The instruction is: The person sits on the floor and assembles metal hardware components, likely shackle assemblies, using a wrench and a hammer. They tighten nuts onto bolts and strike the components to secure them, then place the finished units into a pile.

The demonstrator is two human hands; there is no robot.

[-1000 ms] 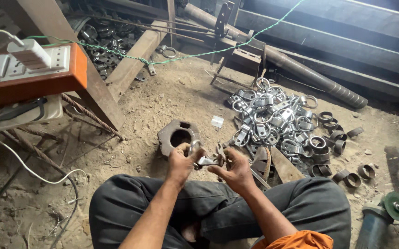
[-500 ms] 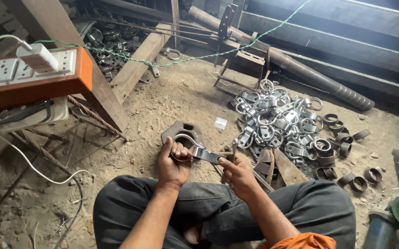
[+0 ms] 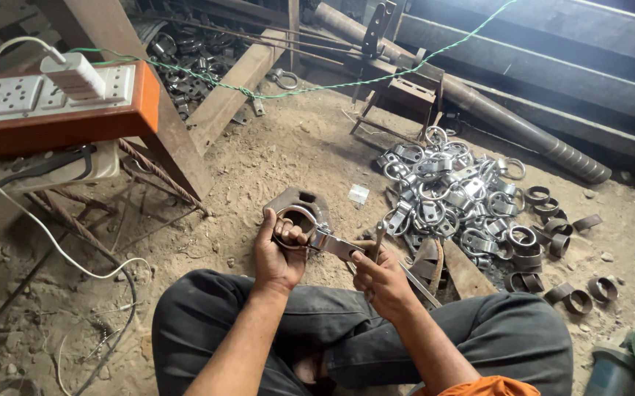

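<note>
I sit cross-legged on a dirt floor in dark trousers. My left hand (image 3: 277,253) grips a round metal clamp ring (image 3: 294,220), fingers curled through its loop. A flat metal strap (image 3: 339,246) runs from the ring's bracket toward my right hand (image 3: 380,279), which pinches the strap's end and also holds a thin metal rod (image 3: 377,240) standing upright. Both hands hover just above a rusty metal block with a round notch (image 3: 304,202) lying on the ground.
A pile of several shiny clamps (image 3: 449,194) and dark metal rings (image 3: 541,253) lies to the right. At left are an orange box with a white socket strip (image 3: 46,99) and a white cable (image 3: 46,235). Timber planks (image 3: 226,95), a long pipe (image 3: 508,125) and a grinder (image 3: 629,359) surround me.
The clamp ring has opened out: its strap now stretches between both hands. My hands have risen slightly and spread apart over the rusty block.
</note>
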